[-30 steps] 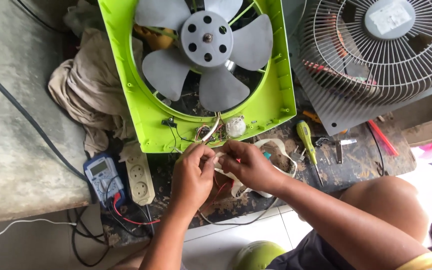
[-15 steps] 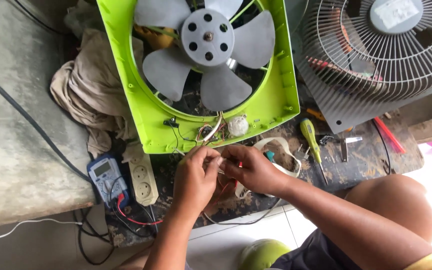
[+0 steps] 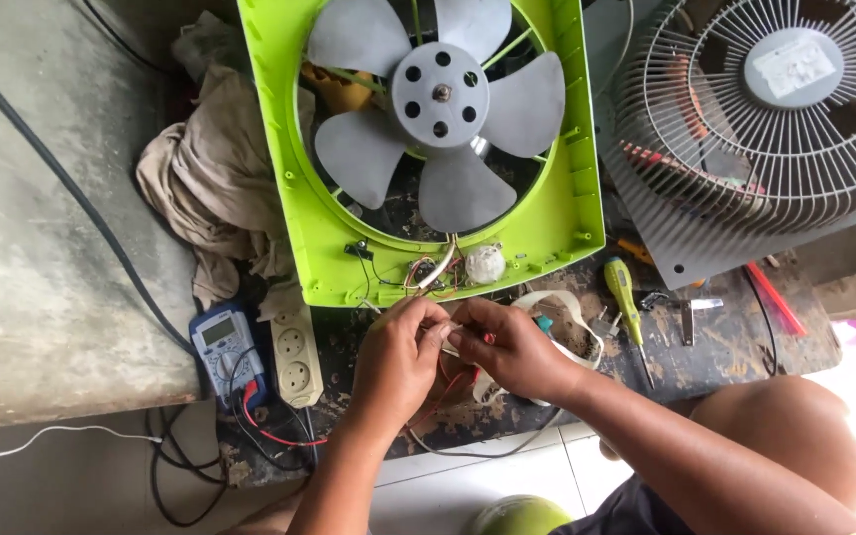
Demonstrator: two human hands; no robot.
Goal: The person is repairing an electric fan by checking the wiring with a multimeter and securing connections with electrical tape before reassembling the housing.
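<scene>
Left hand [image 3: 398, 357] and right hand [image 3: 512, 347] pinching thin fan wires [image 3: 458, 337] near green frame [image 3: 329, 258]; limp, fragile, gripping near ends.

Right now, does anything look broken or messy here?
Yes. The green fan frame has loose wires hanging out of its bottom edge, and both hands, left hand and right hand, pinch them. The grey fan grille lies apart. A crumpled cloth and tangled multimeter leads add clutter.
</scene>
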